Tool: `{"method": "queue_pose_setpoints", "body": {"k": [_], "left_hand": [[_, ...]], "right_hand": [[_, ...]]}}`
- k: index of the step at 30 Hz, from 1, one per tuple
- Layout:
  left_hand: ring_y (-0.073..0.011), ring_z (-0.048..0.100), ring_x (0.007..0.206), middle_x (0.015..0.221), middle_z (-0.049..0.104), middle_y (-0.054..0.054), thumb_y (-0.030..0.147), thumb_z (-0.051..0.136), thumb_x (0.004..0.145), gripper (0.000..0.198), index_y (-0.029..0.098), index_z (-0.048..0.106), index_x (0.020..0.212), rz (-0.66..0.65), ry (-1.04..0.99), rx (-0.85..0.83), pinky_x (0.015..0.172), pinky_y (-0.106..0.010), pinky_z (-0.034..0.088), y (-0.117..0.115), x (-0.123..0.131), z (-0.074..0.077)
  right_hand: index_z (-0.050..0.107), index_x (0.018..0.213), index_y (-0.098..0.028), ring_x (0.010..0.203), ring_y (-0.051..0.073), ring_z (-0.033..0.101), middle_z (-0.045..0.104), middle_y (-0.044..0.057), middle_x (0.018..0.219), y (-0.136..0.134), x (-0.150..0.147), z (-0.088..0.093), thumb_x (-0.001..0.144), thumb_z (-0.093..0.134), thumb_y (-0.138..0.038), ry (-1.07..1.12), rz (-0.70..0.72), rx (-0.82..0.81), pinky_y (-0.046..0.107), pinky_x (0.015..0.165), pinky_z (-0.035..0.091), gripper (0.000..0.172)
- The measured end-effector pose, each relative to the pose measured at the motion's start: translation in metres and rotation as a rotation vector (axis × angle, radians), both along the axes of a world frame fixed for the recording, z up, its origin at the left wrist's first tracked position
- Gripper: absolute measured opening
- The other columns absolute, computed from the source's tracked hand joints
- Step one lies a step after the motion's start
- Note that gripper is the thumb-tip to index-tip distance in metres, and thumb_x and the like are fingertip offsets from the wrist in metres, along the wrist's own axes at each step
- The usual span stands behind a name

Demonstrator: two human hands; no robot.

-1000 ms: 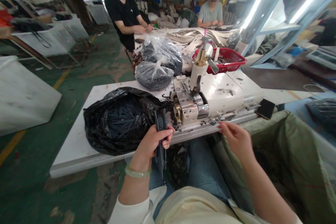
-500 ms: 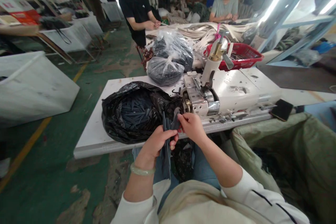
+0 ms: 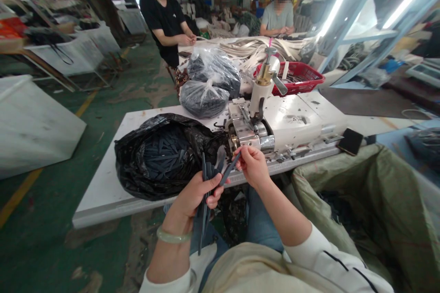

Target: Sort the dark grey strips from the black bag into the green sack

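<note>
Left hand: my left hand (image 3: 194,203) is clenched around a bunch of dark strips (image 3: 203,224), their ends sticking out above and below my fist.
Right hand: my right hand (image 3: 252,167) pinches one strip (image 3: 231,168), which angles toward the bunch.
Edge: both hands are just inside the white table's (image 3: 103,209) front edge.
Left: black plastic bag (image 3: 127,178) of strips, just beside my fist.
Ahead: white machine (image 3: 285,123), close to my right hand.
Right: green woven sack (image 3: 357,183), open, with room before its rim.

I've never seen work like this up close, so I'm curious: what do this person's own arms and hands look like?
The left hand and right hand are bare, without gloves. The right sleeve is white with thin dark stripes along it, and the left sleeve is white too. A smooth, pale green bangle circles the left wrist.
</note>
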State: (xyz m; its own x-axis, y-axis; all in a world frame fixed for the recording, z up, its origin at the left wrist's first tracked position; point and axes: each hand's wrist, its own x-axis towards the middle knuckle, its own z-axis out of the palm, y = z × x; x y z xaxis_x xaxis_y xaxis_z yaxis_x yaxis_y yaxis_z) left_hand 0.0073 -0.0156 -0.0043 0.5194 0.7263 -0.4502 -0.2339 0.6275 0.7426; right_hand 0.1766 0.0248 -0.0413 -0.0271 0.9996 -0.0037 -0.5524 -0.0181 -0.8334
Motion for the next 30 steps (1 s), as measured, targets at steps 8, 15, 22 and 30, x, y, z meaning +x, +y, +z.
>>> {"method": "queue_pose_setpoints", "body": {"k": [8,15,22,30], "left_hand": [[-0.0014,0.032,0.033,0.048,0.046,0.006,0.029,0.072,0.072,0.024,0.014,0.053,0.072,0.088,0.058,0.071,0.035,-0.016,0.025,0.003,0.02,-0.001],[-0.0038,0.036,0.032,0.046,0.049,0.006,0.025,0.072,0.071,0.023,0.016,0.052,0.076,0.092,0.183,0.186,0.035,-0.018,0.028,0.005,0.023,0.0],[-0.0034,0.035,0.034,0.047,0.049,0.005,0.024,0.072,0.07,0.021,0.015,0.055,0.077,0.127,0.157,0.158,0.036,-0.017,0.026,0.007,0.023,0.0],[-0.001,0.033,0.036,0.051,0.045,0.006,0.025,0.072,0.072,0.02,0.013,0.056,0.075,0.235,0.099,0.12,0.037,-0.015,0.024,0.012,0.01,0.006]], "right_hand": [[0.062,0.088,-0.019,0.052,0.006,0.047,0.062,0.001,0.076,-0.014,-0.003,0.002,0.082,0.064,-0.041,0.304,0.228,0.037,0.015,0.045,0.039,0.023],[0.064,0.09,-0.016,0.056,0.006,0.043,0.058,0.001,0.076,-0.017,0.001,-0.005,0.083,0.065,-0.033,0.4,0.352,0.006,0.016,0.048,0.038,0.019],[0.064,0.089,-0.017,0.051,0.005,0.043,0.06,0.0,0.073,-0.014,0.005,-0.008,0.078,0.069,-0.04,0.341,0.291,-0.039,0.016,0.045,0.037,0.026],[0.062,0.063,-0.012,0.035,0.002,0.028,0.044,-0.006,0.042,0.018,0.045,-0.006,0.065,0.072,-0.05,-0.197,-0.18,-0.263,0.017,0.034,0.017,0.039]]}}
